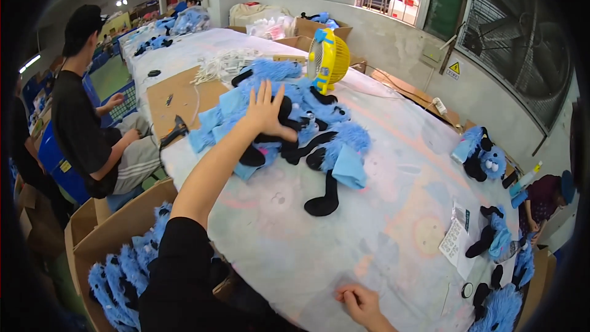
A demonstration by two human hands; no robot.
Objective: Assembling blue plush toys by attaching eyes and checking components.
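My left hand (268,115) stretches over a heap of blue furry plush toys (275,70) with black limbs, its fingers spread wide. The hand hides part of the heap, and I cannot tell whether it touches the fur. At the heap's near right lies one plush toy (353,139) with a light blue cloth patch (350,167) and a black leg (324,200) stretched toward me. Low in the view, my right hand (362,306) rests at the near part of the table with its fingers curled in. Whatever those fingers may hold is hidden.
A yellow fan (330,60) stands behind the heap. Left of it are a cardboard sheet (179,99) and a black-handled tool (176,131). More plush toys (490,158) and a printed sheet (456,240) lie right. A cardboard box (92,243) holds plush toys; a person (86,98) sits left.
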